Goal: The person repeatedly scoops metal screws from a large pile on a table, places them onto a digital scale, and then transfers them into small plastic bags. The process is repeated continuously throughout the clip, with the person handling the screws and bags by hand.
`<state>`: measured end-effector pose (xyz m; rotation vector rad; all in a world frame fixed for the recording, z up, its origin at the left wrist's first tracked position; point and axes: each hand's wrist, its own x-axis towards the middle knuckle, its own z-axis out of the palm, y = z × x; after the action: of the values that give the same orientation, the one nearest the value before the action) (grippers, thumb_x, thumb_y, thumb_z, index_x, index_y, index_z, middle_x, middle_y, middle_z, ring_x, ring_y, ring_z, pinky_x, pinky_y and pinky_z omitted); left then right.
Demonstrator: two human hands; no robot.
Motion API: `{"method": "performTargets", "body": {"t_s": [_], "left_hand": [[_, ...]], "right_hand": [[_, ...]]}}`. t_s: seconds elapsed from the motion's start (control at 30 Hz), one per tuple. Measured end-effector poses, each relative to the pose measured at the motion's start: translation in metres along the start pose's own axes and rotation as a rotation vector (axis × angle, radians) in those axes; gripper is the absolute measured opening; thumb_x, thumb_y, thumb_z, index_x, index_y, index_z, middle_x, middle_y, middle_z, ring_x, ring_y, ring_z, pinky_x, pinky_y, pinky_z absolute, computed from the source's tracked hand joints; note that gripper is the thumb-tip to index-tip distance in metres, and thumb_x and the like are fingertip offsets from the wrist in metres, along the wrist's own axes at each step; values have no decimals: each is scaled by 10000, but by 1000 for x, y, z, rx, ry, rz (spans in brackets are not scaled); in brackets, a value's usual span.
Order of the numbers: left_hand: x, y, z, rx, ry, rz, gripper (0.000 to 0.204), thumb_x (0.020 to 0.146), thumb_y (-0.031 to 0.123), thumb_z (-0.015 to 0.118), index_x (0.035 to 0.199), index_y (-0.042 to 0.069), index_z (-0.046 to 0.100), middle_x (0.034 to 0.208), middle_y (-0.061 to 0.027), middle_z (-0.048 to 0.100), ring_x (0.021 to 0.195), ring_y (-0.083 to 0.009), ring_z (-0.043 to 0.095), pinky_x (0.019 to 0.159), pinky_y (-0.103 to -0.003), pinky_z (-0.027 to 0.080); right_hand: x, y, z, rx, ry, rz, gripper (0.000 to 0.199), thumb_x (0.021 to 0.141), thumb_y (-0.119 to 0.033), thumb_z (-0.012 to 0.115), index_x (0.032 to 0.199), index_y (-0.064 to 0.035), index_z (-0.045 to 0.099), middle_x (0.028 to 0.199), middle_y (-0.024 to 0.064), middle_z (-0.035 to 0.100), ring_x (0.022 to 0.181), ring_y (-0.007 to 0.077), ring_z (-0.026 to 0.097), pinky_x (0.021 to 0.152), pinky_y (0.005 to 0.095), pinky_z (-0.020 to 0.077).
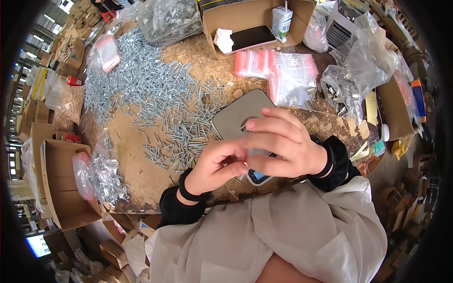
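My left hand (214, 166) has its thumb and fingers pinched on the edge of a small clear zip bag (257, 152) with a red strip. My right hand (288, 145) is curled around the bag's other side, its fingers bent; what lies under its palm is hidden. Both hands are above a digital scale with a grey square plate (232, 118). A blue display (257, 175) shows below my right hand. To the left, loose silver screws (184, 129) reach close to the plate and spread into a large pile (141, 75).
Flat red-edged zip bags (293, 78) lie beyond the scale. Behind them, a cardboard box (250, 21) holds a phone (254, 37), a crumpled tissue (223, 40) and a drink carton (282, 22). Bagged metal parts (342, 92) sit right; an open carton (68, 188) stands left.
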<state>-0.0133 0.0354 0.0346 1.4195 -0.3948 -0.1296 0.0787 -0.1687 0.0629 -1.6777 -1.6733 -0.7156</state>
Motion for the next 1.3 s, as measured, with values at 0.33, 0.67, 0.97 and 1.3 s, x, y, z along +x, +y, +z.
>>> {"method": "performTargets", "body": {"t_s": [0.33,0.67,0.97,1.3], "left_hand": [[-3,-1,10,-250,100,-109,122,1012,81,567,1027,-12,643,847,13,608,740,-40,518,639,-222,418],[0,1,0,187,2,-9,42,934,29,627,937,-9,644,717,-11,589,642,-64,513,560,-248,409],[-2,28,-26,475,11,-90,177,926,110,659,797,11,592,679,-41,538,587,-136,520,543,-281,390],[-3,15,-6,35,-158,-101,858,698,174,923,1409,13,470,1248,-85,607,1166,-185,583,1021,-364,441]], "right_hand": [[-1,-7,-2,-106,-65,-47,120,764,-135,669,873,-85,659,1159,58,625,1221,243,567,1113,497,438],[4,-6,-8,122,-233,-11,138,791,-113,675,909,-41,671,1132,67,612,1205,254,570,1150,554,373],[4,-4,-16,253,-312,31,133,773,-94,668,897,-50,650,1069,55,597,1175,242,566,1188,566,310],[2,-10,-8,342,-342,85,128,822,-170,693,874,-92,606,1274,52,610,1422,291,416,1211,617,178]]}}
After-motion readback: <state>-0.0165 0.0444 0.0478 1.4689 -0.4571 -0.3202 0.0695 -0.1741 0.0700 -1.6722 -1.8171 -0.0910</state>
